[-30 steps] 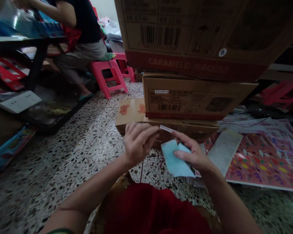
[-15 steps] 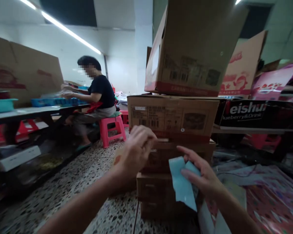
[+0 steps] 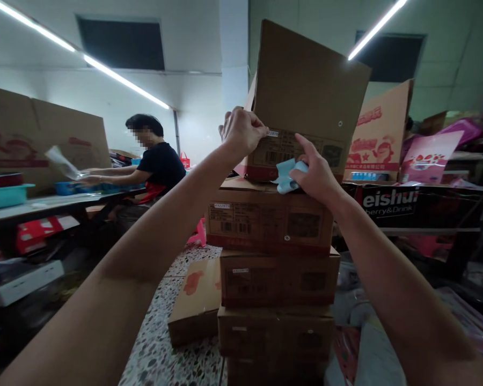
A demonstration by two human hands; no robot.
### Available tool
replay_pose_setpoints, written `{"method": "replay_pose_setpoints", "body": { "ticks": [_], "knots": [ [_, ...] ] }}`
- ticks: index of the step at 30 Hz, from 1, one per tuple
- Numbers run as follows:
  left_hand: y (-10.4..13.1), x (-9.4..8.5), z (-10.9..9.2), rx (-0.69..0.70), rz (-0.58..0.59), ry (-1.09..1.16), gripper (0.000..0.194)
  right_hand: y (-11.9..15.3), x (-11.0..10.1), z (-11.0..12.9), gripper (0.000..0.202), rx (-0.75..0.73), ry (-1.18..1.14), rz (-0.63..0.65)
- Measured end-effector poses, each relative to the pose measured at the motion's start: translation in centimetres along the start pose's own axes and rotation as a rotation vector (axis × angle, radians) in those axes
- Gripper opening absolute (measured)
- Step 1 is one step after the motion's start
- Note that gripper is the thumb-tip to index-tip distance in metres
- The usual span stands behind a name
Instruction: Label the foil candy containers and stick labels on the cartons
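My left hand (image 3: 244,128) is raised against the uppermost cardboard box (image 3: 306,86), fingers pinched at the left edge of a small white number sticker (image 3: 272,133). That sticker lies against the box's printed side, partly covered by my fingertips. In my right hand (image 3: 316,171) is a crumpled light blue sheet of paper (image 3: 286,176), gripped under the thumb while the index finger points up at the box. Similar white stickers show on the second box (image 3: 261,214) and on the box below it (image 3: 265,279).
Further boxes (image 3: 273,332) continue the stack downward, with another carton (image 3: 195,300) on the speckled floor at left. A co-worker (image 3: 161,166) sits at a long table (image 3: 64,201). On the right are a black printed box (image 3: 434,206) and plastic-wrapped goods.
Both hands have risen to the uppermost box, and the left now holds a sticker against it. The view has tilted upward. The co-worker's arms have stretched out with a clear bag.
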State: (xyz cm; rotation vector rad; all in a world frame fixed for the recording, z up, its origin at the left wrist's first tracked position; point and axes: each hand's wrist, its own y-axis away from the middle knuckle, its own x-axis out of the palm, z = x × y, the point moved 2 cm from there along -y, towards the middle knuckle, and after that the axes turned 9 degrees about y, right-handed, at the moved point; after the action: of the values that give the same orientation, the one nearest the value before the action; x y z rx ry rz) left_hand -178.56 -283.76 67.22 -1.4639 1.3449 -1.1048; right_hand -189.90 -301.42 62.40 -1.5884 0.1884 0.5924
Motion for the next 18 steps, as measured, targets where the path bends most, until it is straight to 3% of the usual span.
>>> {"method": "replay_pose_setpoints", "body": {
  "ticks": [8, 13, 18],
  "knots": [
    [-0.1, 0.2, -2.6, -0.239, 0.084, -0.266, 0.012, 0.1, 0.3, -0.2, 0.092, 0.025, -0.071, 0.076],
    [-0.8, 0.6, -1.4, -0.217, 0.124, -0.249, 0.019, -1.6, -0.2, -0.3, 0.083, 0.032, -0.13, 0.098],
    [-1.4, 1.1, -0.9, -0.178, 0.132, -0.289, 0.03, -3.6, 0.1, 1.0, 0.076, -0.067, -0.017, 0.076]
  ]
}}
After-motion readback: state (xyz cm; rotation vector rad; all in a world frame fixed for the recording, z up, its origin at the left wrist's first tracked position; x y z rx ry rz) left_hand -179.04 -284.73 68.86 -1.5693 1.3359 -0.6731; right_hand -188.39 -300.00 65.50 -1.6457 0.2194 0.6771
